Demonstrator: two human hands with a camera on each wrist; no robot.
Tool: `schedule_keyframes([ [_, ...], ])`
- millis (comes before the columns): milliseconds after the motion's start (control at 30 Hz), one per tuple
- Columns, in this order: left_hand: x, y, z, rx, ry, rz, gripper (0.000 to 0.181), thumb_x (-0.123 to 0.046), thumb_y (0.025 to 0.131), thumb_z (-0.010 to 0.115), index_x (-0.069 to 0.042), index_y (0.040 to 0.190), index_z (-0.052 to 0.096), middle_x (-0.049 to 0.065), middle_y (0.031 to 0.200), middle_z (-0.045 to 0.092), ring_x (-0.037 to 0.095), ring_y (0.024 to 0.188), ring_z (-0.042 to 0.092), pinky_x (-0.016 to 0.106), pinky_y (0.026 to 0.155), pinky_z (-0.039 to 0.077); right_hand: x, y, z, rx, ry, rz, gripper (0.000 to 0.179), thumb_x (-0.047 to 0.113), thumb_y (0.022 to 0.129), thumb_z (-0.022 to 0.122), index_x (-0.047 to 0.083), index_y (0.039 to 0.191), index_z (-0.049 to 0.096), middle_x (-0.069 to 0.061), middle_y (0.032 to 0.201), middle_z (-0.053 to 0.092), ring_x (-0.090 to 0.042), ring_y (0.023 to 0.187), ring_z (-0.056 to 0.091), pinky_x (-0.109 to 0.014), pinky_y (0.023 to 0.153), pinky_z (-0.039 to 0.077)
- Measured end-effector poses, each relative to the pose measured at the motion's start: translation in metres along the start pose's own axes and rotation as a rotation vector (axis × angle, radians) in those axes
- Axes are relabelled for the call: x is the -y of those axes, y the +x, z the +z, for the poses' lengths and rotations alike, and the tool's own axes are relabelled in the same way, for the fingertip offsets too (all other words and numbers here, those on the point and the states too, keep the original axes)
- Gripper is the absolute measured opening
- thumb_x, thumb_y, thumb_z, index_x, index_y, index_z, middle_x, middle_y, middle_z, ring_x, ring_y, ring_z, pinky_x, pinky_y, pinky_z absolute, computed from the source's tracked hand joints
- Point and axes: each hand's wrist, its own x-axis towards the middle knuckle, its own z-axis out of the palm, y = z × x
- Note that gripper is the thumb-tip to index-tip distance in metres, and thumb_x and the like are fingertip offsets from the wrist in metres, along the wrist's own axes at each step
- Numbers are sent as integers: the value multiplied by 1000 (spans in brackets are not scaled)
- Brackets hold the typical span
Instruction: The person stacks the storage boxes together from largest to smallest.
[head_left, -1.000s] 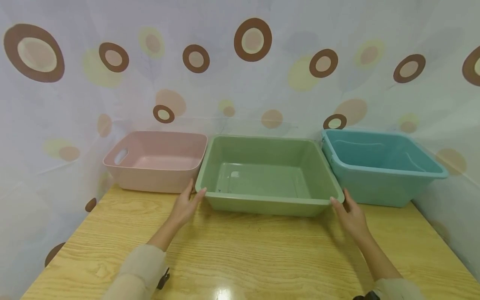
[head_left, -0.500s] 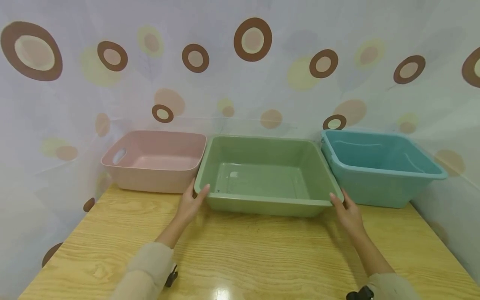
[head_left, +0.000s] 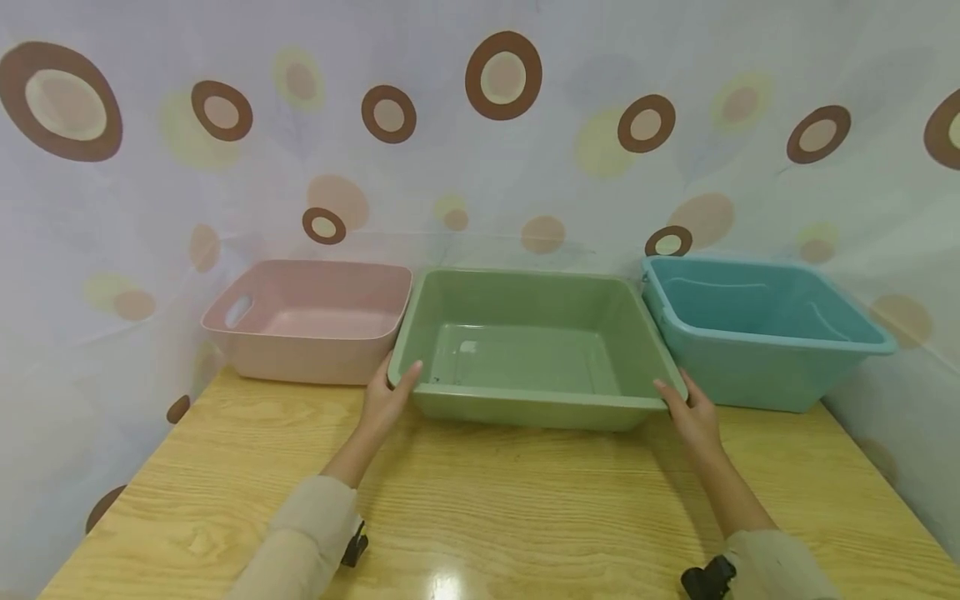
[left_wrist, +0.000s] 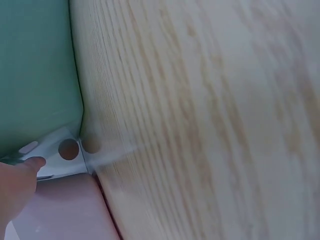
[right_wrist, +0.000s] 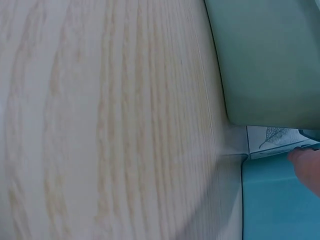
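A: Where is the rectangular green plastic tub (head_left: 528, 409)?

B: In the middle of the row, upright on the yellowish wood-grain table (head_left: 480, 500). To its left is a pale pink rounded plastic bin (head_left: 307, 361) with an oval handle opening in its far-left side; to its right is a deep turquoise plastic tub (head_left: 757, 377) with a broad rolled rim.

A: And the hands?

B: Both are on the green tub's near corners. The left hand (head_left: 384, 403) pinches the near-left corner, thumb over the rim and fingers down the outer side. The right hand (head_left: 693, 417) pinches the near-right corner the same way — thumb on top, fingers outside.

A: Is there room for the fingers there?

B: A narrow gap. The left wrist view shows a digit between the green wall and the pink one; the right wrist view shows one between the green and the turquoise. Most of each hand is cut off in those close views, so I can't tell how every finger lies.

A: Anything else around?

B: Beige sleeves (head_left: 307, 521) on both arms, a small black clip-like piece (head_left: 356, 545) at each cuff, and behind the row a pale backdrop (head_left: 543, 179) printed with brown rings and peach and yellow spots.
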Motion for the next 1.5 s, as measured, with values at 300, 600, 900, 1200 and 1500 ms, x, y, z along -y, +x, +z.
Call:
schedule_keyframes([
  [300,-3,2,-1,18,-44,-16,70,-18,89,56,2,146,20,22,149,27,36,135,31,45,112,27,0,5,1,8,27,-5,68,28,95,42,17,149,4,-4,156,5,-25,144,4,-41,118,10],
  [600,-3,5,1,11,-54,-78,73,-9,85,55,1,147,17,21,152,22,35,137,26,45,114,23,2,9,4,21,188,57,67,11,93,39,22,150,6,-2,157,10,-6,123,37,-9,82,41],
  [900,-8,5,3,12,-76,-127,76,-3,81,51,0,148,13,20,154,16,35,141,17,45,116,17,8,9,7,13,361,119,72,1,89,37,27,150,8,1,153,14,5,96,37,-8,61,40],
  [1200,-10,8,2,22,-93,-156,80,-3,80,49,-6,149,10,20,154,13,35,141,16,46,116,16,8,10,9,20,443,105,74,-3,87,35,25,150,7,2,150,16,2,104,34,-8,69,42],
  [1500,-11,8,2,14,-87,-164,82,-1,76,48,-6,149,12,20,154,16,34,140,19,46,116,18,12,9,7,31,435,142,76,-4,87,33,31,149,5,2,155,5,1,105,32,-8,62,39],
])
